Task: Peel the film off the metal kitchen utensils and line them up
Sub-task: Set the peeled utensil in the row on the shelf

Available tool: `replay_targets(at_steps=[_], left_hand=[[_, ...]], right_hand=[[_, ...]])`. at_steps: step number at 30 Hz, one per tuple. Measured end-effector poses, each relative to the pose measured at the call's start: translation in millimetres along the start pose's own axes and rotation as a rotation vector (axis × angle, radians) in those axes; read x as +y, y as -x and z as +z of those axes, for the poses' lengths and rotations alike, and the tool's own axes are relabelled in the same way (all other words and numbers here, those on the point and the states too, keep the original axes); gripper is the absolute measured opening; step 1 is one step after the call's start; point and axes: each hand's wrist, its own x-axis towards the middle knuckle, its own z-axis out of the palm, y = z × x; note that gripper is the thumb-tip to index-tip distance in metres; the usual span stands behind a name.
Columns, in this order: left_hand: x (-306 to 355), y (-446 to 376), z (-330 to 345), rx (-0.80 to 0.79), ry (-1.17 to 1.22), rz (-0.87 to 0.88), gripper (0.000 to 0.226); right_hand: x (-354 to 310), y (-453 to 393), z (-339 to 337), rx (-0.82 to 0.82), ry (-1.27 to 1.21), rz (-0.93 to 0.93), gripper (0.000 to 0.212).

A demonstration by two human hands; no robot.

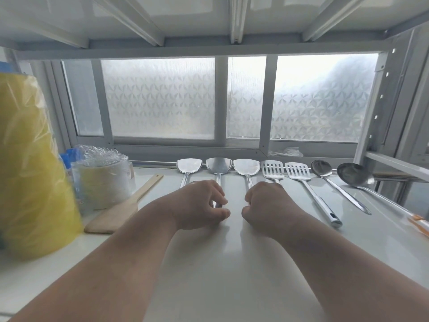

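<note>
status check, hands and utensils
Left hand grips second spatula's handle; right hand curled over third's. Seven utensils lined up below window. Wooden spatula lies aside, left.

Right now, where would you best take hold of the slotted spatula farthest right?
Take the slotted spatula by its round handle near the near end, coming from above. The handle lies flat, pointing toward the person, free on both sides; the head rests at the window rail.
</note>
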Motion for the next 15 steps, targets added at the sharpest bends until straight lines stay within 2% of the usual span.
replay_targets(at_steps=[3, 9, 12, 15], left_hand=[[-0.1, 0.2, 0.0, -0.008, 0.001, 0.001, 0.034], [-0.8, -0.1, -0.6, -0.007, 0.013, -0.001, 0.033], [0.5, 0.1, -1.4, -0.002, 0.024, -0.005, 0.033], [1.0, 0.7, -1.7, -0.003, 0.03, -0.008, 0.032]], right_hand=[[0.9, 0.5, -0.3, -0.004, -0.011, 0.012, 0.027], [-1.4, 0.9, -0.9, -0.015, -0.003, 0.01, 0.013], [-2.6, 2.4, -1.5, -0.015, 0.002, 0.016, 0.033], [-4.2, 3.7, -2.3, -0.02, 0.007, 0.021, 0.037]])
